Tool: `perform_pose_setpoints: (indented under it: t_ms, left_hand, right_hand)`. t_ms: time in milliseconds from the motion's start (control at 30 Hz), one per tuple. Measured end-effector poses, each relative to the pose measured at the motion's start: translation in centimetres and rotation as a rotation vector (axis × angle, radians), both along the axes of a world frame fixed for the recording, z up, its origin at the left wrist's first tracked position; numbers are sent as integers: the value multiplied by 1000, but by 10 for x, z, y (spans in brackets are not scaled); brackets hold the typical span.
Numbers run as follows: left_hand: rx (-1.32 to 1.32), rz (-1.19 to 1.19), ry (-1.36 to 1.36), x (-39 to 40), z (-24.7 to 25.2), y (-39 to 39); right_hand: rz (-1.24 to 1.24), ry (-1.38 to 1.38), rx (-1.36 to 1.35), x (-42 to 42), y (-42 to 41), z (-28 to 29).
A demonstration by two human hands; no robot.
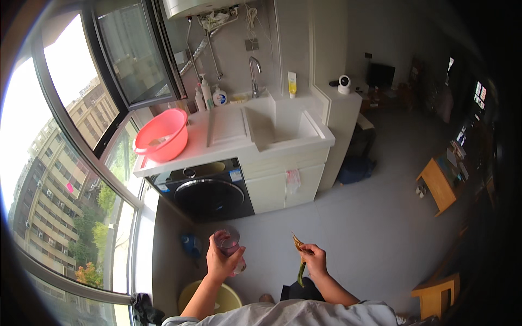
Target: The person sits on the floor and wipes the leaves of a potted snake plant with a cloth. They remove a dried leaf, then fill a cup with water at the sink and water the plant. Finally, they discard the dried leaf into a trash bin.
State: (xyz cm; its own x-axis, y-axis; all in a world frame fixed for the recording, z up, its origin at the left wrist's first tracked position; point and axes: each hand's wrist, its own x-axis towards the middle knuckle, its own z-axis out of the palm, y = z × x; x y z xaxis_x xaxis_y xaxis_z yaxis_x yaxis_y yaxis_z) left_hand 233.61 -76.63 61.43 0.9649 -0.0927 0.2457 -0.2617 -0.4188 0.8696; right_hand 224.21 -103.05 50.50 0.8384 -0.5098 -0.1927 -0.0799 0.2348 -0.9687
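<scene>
My left hand [220,263] is wrapped around a clear, pink-tinted glass or vase [226,238], its round mouth facing up towards me. Below my fingers shows the lower end of something clear and pink; whether it is part of the same vessel I cannot tell. In my right hand [316,259], pinched between thumb and fingers, is a withered plant leaf [301,274]. Its upper tip is dry and yellow-brown, while the lower end hangs down green. Both hands are held apart in front of my body, above the grey floor [269,236].
Ahead stands a white counter with a sink [281,124], a pink plastic basin [163,138] and several pump bottles [206,91]. A black front-loading washing machine [210,195] sits underneath. Low at left are a yellow bucket [228,295] and a blue container [191,245]. A wooden chair [438,291] is at right.
</scene>
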Motion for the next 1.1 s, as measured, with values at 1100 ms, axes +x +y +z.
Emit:
perform_pose_setpoints:
  t_ms: [1100]
  left_hand:
    - [121,148,-79,650,41,-140]
  right_hand:
    - [159,-30,71,586,-137,42]
